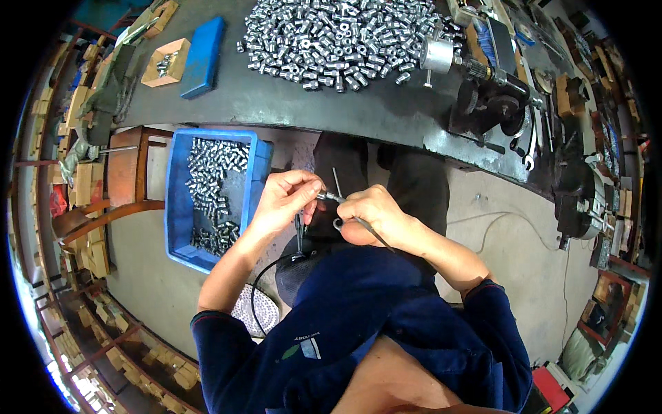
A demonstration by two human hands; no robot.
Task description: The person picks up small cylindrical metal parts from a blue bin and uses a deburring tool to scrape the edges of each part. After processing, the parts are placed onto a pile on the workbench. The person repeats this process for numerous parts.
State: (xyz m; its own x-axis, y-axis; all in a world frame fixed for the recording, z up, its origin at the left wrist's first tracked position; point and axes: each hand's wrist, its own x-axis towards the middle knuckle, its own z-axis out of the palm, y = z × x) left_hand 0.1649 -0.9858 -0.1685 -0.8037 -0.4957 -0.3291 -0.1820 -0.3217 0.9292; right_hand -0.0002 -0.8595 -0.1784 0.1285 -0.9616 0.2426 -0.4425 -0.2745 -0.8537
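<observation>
Above my lap, my left hand [288, 199] pinches a small shiny metal fitting [329, 196] between thumb and fingers. My right hand [372, 212] is closed close to the fitting's other end, gripping a thin grey metal rod tool [370, 232] that sticks out below the fist. A curled end of metal shows beside the right fingers, and a thin rod [336, 181] stands up just beyond them. Below the left fingers hangs a dark slim handle [300, 236] with a black hose; whether those fingers hold it I cannot tell.
A blue crate [172, 200] of metal fittings stands at left beside a wooden chair [127, 165]. On the dark bench [276, 107] lie a large heap of fittings [338, 41], a blue box [204, 56], a small carton [163, 63], a bench-mounted machine [496, 96] and a wrench [531, 148].
</observation>
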